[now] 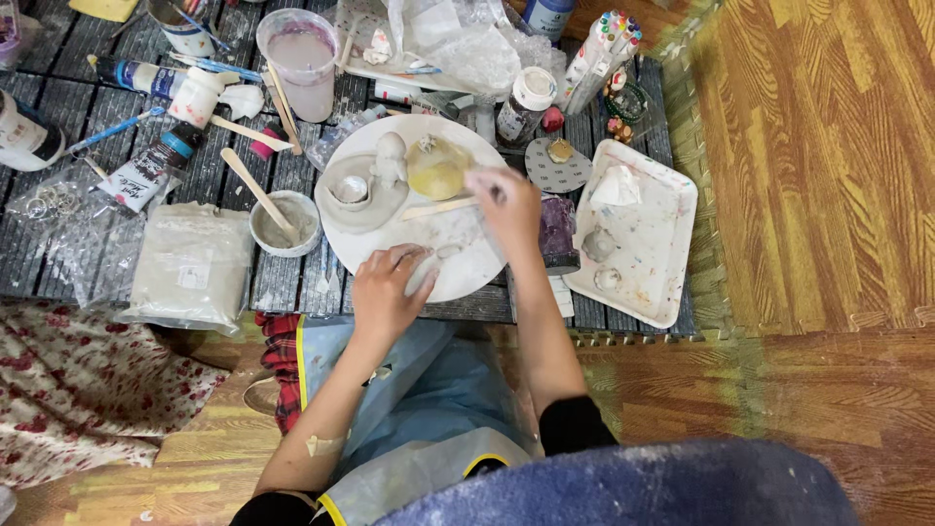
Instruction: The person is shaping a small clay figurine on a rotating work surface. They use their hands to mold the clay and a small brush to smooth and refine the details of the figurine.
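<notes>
Working over a round white board (458,255) on the dark slatted tabletop (58,244), the person keeps both hands at its near half. The left hand (388,290) rests on the board's near edge, fingers curled around what looks like a small pale lump of clay (426,275). The right hand (508,203) sits at the board's right side, fingers pinched together on a flat wooden stick (436,207) that points left toward a yellowish domed piece (437,167).

That dome and a small white figure (391,159) stand close together at the far side of the board, so a slip of the stick could likely dent or topple either. A cup of cloudy water (301,73) just beyond the board could tip onto them if an arm caught it.

Left of the board lies a grey block in clear wrap (191,265) with a pale label. Farther left is a white tube with dark print and a black cap (154,168). Right of the board sits a white, paint-speckled tray (660,255); beyond it stands a white-lidded jar (524,103).
</notes>
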